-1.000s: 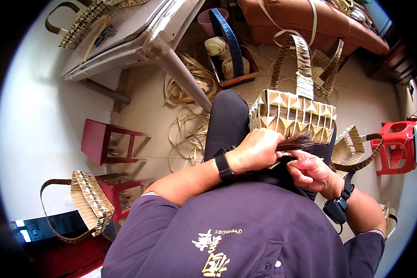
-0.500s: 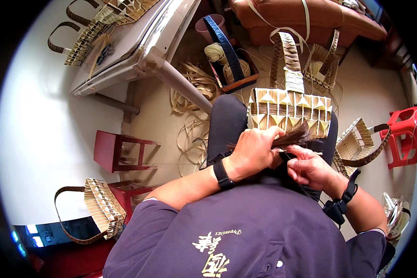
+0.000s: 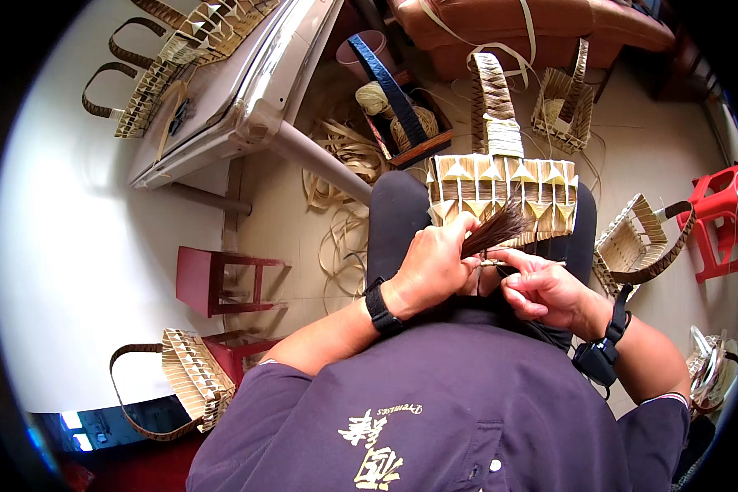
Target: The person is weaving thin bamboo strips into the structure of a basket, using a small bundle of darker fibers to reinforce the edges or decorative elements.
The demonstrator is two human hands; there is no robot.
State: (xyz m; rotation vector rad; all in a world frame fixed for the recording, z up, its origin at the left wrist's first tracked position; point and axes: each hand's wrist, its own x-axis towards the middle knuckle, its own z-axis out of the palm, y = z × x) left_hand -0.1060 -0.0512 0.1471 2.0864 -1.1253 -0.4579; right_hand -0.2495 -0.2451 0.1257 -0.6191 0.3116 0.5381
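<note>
A woven basket (image 3: 500, 193) rests on the person's lap. Just below its rim, the left hand (image 3: 435, 266) pinches a dark fibre bundle (image 3: 494, 232), and the right hand (image 3: 541, 287) grips a thin strand (image 3: 517, 263). A loose pinch could let the fibres splay, or a hard pull could tip the basket off the lap.
</note>
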